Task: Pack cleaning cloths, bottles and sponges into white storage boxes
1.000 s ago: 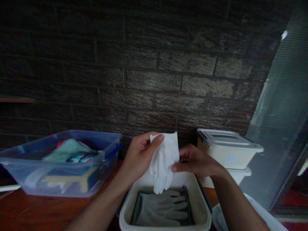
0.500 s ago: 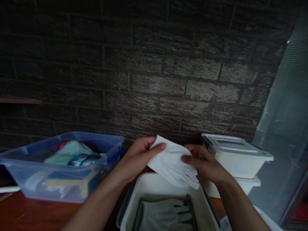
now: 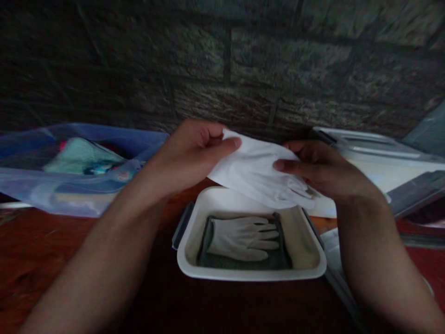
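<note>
A white glove (image 3: 255,167) is stretched sideways between my two hands, its fingers pointing to the lower right. My left hand (image 3: 198,148) pinches the cuff, thumb on top. Near the finger end, my right hand (image 3: 316,164) grips the glove between thumb and fingers. Below them stands a white plastic box (image 3: 252,273) with its top off and dark side clips. Inside it another pale glove (image 3: 243,239) lies flat on folded dark green cloth (image 3: 239,263). The held glove hangs over the box's back rim and covers part of it.
At the left sits a clear blue-tinted bin (image 3: 24,185) with a pale green cloth (image 3: 78,157) and other items inside. Lidded boxes (image 3: 382,148) are stacked at the right. A brick wall (image 3: 194,60) rises behind the wooden table (image 3: 45,260). A white lid-like piece (image 3: 333,255) lies beside the box.
The white glove has turned from hanging fingers-down to lying sideways between my hands. My right hand has shifted right with its finger end. The view has tipped downward, showing more of the box.
</note>
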A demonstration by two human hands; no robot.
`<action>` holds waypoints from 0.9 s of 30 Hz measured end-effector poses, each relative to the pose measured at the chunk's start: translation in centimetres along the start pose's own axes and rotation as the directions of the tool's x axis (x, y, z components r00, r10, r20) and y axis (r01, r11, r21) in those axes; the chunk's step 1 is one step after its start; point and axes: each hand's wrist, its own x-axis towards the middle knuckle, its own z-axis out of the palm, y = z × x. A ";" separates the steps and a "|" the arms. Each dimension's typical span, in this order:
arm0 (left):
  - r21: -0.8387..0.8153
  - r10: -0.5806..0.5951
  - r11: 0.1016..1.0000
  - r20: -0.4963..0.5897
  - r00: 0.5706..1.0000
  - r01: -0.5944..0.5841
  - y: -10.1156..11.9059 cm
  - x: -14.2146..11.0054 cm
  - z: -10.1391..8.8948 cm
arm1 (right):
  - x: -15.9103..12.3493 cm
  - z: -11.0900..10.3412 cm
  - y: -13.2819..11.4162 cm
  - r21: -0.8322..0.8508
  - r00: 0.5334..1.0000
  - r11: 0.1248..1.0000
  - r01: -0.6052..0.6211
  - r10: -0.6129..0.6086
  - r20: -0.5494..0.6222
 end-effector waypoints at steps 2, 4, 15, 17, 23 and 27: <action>0.076 0.016 0.997 0.086 0.996 -0.022 -0.3 0.3 -0.2 | 0.0 -0.1 0.1 -0.033 1.000 0.999 -0.013 0.013 0.001; 0.133 -0.007 0.991 0.145 0.989 -0.013 -0.5 0.5 -0.4 | 0.0 -0.3 0.1 -0.077 1.000 0.997 -0.024 0.023 -0.008; 0.226 -0.245 0.958 0.333 0.910 0.176 -1.3 0.6 -1.4 | 0.5 -0.6 0.1 -0.202 0.988 0.979 -0.027 0.056 0.141; 0.229 -0.289 0.948 0.338 0.896 0.219 -2.1 0.3 -1.9 | 0.5 -0.4 0.1 -0.209 0.988 0.978 -0.031 0.062 0.145; 0.205 -0.338 0.936 0.292 0.895 0.287 -2.2 -0.4 -2.2 | 0.8 0.4 0.1 -0.362 0.983 0.932 0.018 0.050 0.178; 0.245 -0.329 0.935 0.342 0.880 0.255 -2.2 0.0 -2.4 | 1.4 0.3 -0.4 -0.480 0.970 0.876 0.048 0.074 0.232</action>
